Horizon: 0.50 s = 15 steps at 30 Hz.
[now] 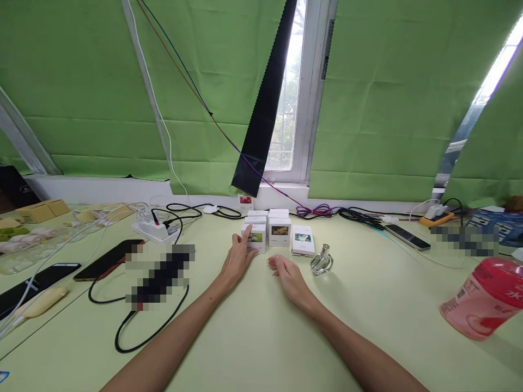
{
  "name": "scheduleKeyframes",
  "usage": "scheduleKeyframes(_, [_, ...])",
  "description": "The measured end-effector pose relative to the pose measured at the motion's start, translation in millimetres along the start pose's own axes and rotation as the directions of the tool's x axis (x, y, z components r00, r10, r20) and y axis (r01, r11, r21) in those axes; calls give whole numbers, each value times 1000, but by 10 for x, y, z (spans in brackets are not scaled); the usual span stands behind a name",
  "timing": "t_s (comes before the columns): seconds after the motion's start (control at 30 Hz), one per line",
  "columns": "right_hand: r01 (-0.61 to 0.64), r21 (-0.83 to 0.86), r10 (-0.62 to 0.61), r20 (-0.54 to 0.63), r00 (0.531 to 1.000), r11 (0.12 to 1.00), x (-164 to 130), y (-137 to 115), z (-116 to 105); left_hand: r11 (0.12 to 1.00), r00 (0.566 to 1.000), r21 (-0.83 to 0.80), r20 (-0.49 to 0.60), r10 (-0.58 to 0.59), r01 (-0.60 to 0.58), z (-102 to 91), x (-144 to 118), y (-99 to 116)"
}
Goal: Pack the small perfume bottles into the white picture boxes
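My left hand (237,260) lies against the left side of a small white box (256,240) with a green plant picture. Its index finger and thumb are spread over the front, touching it. My right hand (289,276) rests on the table with loosely curled fingers, holding nothing. Beside the first box stands another white box (280,232) with a yellow picture, and more white boxes (257,214) are lined up behind both. A flatter white box (303,240) with a green and white picture leans to the right. Nearest my right hand is a clear glass perfume bottle (322,262) with a silver cap.
Two dark phones (108,259) and black cables lie at left, with a white power strip (155,228) behind. Coiled black cable (362,218) runs along the back wall. A third phone (407,237) and a pink-red bottle (482,299) are at right.
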State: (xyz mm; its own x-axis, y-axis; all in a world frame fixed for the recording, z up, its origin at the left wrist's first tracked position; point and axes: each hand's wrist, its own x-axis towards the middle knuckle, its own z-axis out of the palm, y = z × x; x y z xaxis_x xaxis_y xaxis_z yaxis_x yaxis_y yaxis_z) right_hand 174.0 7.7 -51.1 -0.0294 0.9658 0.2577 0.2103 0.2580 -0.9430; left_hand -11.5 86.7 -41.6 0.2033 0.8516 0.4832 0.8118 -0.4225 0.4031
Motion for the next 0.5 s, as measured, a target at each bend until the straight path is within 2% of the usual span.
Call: scheduleKeyframes(0.5, [6,-2,-6,10,1000,1000,7,19,9,997,1000,-73,14,8,-7,14,-6,-35])
